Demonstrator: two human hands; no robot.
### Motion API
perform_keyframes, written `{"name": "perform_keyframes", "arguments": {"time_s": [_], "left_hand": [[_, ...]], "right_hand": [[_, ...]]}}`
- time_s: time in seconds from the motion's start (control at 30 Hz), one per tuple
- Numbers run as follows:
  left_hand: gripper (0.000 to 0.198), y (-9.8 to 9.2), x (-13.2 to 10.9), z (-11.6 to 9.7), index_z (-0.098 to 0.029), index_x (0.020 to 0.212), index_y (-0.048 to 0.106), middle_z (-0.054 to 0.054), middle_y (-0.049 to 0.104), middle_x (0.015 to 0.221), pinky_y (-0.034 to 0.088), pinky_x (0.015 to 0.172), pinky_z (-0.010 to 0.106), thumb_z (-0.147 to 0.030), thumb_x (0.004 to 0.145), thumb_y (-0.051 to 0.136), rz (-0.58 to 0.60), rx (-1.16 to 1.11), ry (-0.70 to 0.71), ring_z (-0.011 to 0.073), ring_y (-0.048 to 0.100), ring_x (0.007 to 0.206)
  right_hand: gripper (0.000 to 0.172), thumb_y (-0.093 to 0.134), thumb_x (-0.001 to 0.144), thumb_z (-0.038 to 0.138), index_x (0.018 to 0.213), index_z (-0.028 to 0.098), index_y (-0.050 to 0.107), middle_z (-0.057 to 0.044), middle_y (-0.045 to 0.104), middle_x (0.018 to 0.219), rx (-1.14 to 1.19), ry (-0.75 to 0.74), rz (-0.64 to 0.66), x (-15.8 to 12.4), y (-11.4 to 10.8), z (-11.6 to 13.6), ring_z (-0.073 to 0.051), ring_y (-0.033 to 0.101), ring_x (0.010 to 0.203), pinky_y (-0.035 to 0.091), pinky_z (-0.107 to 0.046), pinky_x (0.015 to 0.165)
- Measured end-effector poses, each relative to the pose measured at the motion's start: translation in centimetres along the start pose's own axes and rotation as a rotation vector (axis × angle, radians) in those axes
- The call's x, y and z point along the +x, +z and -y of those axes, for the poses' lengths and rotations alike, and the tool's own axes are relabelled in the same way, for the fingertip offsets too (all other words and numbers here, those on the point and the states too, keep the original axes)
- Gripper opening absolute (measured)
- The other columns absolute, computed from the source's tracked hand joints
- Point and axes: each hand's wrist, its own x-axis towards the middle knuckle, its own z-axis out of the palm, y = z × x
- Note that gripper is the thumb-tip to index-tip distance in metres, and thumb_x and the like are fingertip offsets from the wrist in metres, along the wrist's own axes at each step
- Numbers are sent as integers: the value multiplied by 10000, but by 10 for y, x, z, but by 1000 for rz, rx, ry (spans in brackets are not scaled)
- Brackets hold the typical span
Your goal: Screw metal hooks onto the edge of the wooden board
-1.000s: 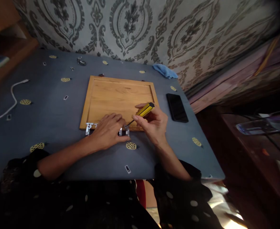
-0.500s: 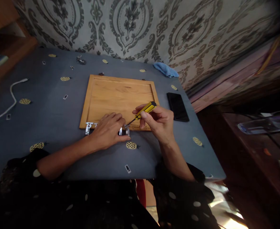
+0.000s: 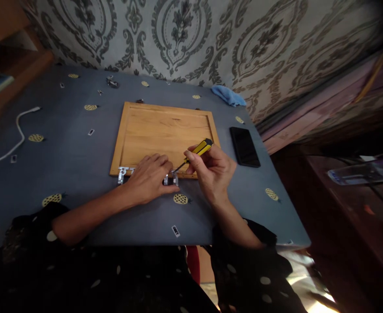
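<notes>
A wooden panel (image 3: 167, 132) with a raised frame lies flat on the table. Along its near edge sit metal hinges: one hinge (image 3: 121, 174) at the left corner, and another hinge (image 3: 175, 179) further right, partly covered by my fingers. My left hand (image 3: 149, 177) rests over that edge, thumb in front and fingers on top, gripping the right-hand hinge. In a pinch, my right hand (image 3: 215, 176) holds a yellow and black screwdriver (image 3: 203, 147), tilted, its tip down at the same hinge. Whether the tip sits in a screw is too small to tell.
To the right of the panel lies a black phone (image 3: 245, 146), with a blue cloth (image 3: 228, 95) behind it. A loose hinge (image 3: 112, 82) and small metal bits (image 3: 100, 92) lie at the back left. A white cable (image 3: 19, 126) runs along the left side.
My right hand has turned slightly, its fingers shifting around the screwdriver handle. The left hand stays in place on the hinge.
</notes>
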Motion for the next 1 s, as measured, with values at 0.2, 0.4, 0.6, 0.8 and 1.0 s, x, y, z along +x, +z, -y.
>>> {"name": "perform_keyframes", "arguments": {"time_s": [0.2,0.4,0.6,0.8,1.0], "left_hand": [[436,-1,0,0,-149,1046,618,108,641,1096,465,910,434,-544,885,708,0,-13,-4,302,581,1069],[422,3,-1,1,-152,1041,625,107,646,1079,468,889,436,-532,881,715,-35,-26,13,305,581,1050],[441,4,-1,2,-154,1033,628,98,643,1069,461,885,422,-550,865,725,-48,-23,19,299,580,1044],[449,3,0,1,-144,1056,628,110,646,1092,470,900,437,-541,872,723,-36,-37,7,309,589,1070],[412,4,-1,2,-155,1038,624,105,644,1094,469,912,445,-531,890,704,-44,-60,11,308,585,1077]], "right_hand": [[237,743,850,441,845,208,699,46,643,636,11,14,113,3,-6,0,-73,550,425,452,-215,407],[245,767,840,435,805,201,704,59,622,614,66,12,379,22,-21,8,-56,537,407,428,-204,416],[245,739,864,451,876,206,746,1,733,817,32,20,469,30,-27,12,-76,589,544,507,-233,528],[176,819,798,395,811,232,751,-10,679,815,-95,-163,283,27,-19,15,-133,600,712,470,-253,532],[152,789,839,404,913,272,789,5,653,760,-211,-193,294,29,-23,18,-138,575,673,477,-284,565]]}}
